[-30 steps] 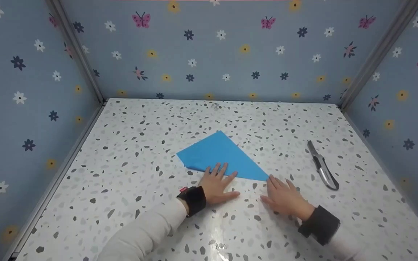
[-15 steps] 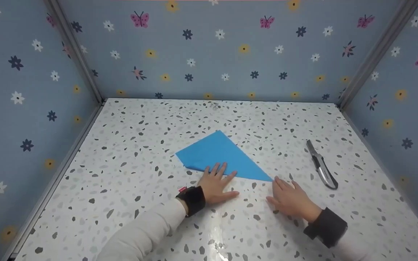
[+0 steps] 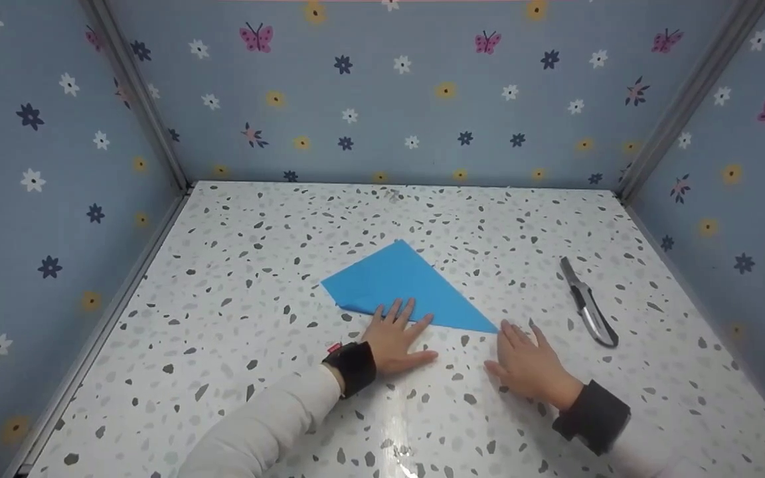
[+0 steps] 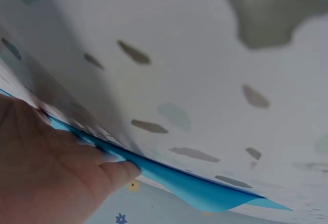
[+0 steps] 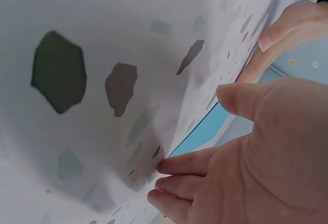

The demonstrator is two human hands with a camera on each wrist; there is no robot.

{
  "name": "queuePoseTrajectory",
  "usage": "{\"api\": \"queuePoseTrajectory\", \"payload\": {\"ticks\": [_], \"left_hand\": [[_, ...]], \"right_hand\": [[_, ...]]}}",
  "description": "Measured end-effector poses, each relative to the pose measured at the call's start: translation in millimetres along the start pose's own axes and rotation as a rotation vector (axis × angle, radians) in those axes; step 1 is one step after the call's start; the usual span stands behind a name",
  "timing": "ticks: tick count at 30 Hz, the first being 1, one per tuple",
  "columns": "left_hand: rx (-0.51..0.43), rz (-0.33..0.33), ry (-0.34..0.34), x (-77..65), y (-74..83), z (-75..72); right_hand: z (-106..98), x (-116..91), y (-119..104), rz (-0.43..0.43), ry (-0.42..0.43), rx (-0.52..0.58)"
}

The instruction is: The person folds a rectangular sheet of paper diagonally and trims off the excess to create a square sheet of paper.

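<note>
A folded sheet of blue paper (image 3: 402, 282) lies on the speckled table, narrowing to a point at its right end. Along its near edge my left hand (image 3: 396, 344) is spread, with the fingertips resting on the paper. In the left wrist view the paper's edge (image 4: 189, 188) lifts a little off the tabletop beyond that hand. My right hand (image 3: 530, 364) lies at the paper's right tip, fingers straight and the fingertips touching or just beside the tip. The right wrist view shows those fingers (image 5: 187, 162) extended on the table, with a strip of blue paper behind.
A utility knife (image 3: 590, 304) with a grey and black handle lies to the right of the paper. Flower-patterned panels (image 3: 382, 93) stand at the back and both sides of the white speckled table (image 3: 256, 226).
My right hand has slid a little to the right along the paper's near edge, out to its tip. The left hand has stayed in place on the paper.
</note>
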State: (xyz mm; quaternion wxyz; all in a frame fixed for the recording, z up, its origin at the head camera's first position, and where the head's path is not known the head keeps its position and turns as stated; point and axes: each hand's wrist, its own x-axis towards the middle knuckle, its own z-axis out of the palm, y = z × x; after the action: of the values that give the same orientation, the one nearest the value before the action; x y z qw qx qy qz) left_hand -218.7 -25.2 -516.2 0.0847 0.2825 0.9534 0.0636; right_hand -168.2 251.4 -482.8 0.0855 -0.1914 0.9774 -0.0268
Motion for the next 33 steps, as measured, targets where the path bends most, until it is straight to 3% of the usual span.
{"api": "queuePoseTrajectory", "payload": {"ticks": [8,18,33], "left_hand": [[-0.014,-0.002,-0.005,-3.3,1.3,-3.5],[-0.003,0.004,-0.003,-3.2,0.8,-2.5],[0.062,-0.017,-0.006,0.9,1.6,1.7]], "right_hand": [[6.6,14.6,-16.1,-0.013,0.004,-0.048],[13.7,39.9,-39.4,-0.072,-0.03,0.001],[14.0,54.6,-40.5,-0.067,-0.116,0.096]]}}
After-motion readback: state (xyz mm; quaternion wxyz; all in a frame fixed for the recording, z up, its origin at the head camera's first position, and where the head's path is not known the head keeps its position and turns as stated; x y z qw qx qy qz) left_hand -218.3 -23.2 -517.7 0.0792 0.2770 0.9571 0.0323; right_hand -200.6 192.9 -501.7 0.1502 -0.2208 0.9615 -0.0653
